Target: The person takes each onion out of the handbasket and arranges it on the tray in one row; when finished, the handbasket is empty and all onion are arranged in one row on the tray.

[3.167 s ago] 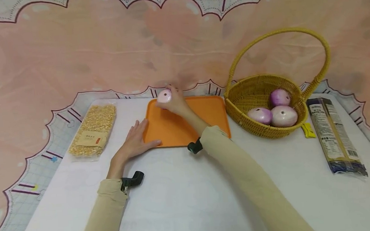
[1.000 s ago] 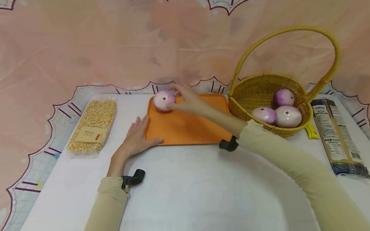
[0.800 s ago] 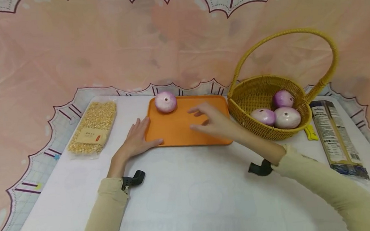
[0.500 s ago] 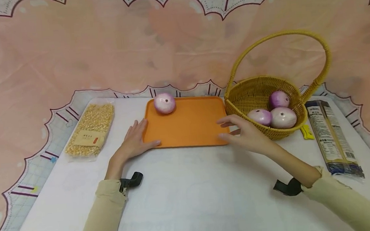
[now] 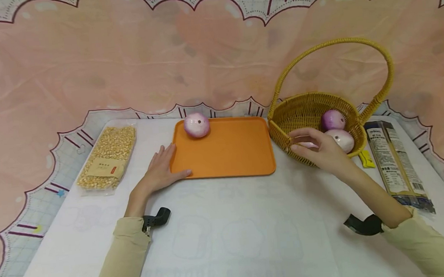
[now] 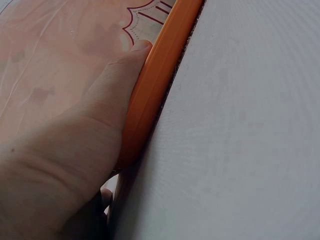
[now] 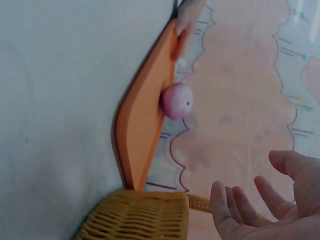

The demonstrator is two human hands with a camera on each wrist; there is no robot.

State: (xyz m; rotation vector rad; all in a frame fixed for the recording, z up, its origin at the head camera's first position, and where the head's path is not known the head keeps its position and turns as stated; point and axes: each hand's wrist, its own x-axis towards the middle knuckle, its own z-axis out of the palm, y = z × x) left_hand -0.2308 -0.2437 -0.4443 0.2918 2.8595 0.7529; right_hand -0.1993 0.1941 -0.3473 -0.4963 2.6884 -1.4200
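White surface point(image 5: 230, 242): your L hand point(image 5: 160, 171) rests spread, not gripping, on edge of tray point(image 5: 227, 151); R hand point(image 5: 326, 151), loose & holding nothing, is at basket point(image 5: 301, 106) w/ onions point(image 5: 333, 119). Prob. light, firm, slick; hold round widest part.

White flat tabletop point(image 5: 229, 229). Directly on it, left to right: clear plastic bag of yellow kernels point(image 5: 108, 158), orange rectangular tray point(image 5: 227, 151), golden woven basket point(image 5: 298, 111) beside it, small yellow packet point(image 5: 366, 159) (probably a sachet, partly hidden), long dark-ended plastic packet point(image 5: 393, 155).
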